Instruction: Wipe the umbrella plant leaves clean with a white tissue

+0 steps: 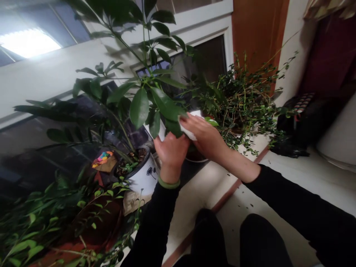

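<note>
My right hand (pixel 205 135) is closed on a crumpled white tissue (pixel 189 131), pressed against the end of a broad green leaf (pixel 167 104). My left hand (pixel 171 150), with a green band (pixel 168 184) at its wrist, holds the leaf's lower end from below; leaves partly hide its fingers. The leaf belongs to a tall potted plant (pixel 148 78) with clusters of glossy oval leaves. Both hands are close together, almost touching.
A white pot (pixel 144 174) with a dark flower print stands left of my hands. A trailing plant (pixel 241 100) spreads at the right, and a red-brown planter (pixel 97 222) sits at lower left. Windows (pixel 211 52) rise behind. Small dark bits lie on the pale floor (pixel 239 204) near my legs.
</note>
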Demonstrator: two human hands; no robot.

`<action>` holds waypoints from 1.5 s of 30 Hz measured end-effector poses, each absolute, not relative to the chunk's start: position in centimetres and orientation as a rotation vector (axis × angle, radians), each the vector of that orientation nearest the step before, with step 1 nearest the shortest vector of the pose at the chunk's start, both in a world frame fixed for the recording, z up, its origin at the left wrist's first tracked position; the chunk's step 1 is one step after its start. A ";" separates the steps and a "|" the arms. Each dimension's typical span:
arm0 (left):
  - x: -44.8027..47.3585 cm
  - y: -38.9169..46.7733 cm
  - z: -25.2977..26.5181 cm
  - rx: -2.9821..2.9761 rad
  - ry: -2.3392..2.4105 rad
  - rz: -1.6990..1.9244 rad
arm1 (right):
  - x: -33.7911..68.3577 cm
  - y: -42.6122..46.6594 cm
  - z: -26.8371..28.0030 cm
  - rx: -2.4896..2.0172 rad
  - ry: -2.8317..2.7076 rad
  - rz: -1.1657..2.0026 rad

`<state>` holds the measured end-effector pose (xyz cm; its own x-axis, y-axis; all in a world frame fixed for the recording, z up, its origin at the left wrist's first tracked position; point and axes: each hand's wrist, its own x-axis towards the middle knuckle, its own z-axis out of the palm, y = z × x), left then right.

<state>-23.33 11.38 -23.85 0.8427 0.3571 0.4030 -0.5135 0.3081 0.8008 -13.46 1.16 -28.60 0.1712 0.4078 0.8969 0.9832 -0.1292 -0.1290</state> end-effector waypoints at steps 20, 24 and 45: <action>-23.6 11.8 -24.0 1.013 -0.239 0.438 | -12.6 -2.4 -29.4 -1.437 -0.832 -0.835; -23.2 11.7 -24.3 1.021 -0.181 0.458 | -13.1 -1.5 -26.5 -1.385 -0.776 -0.934; -23.2 11.4 -24.6 1.006 -0.179 0.447 | -13.8 -1.9 -26.8 -1.478 -0.852 -0.970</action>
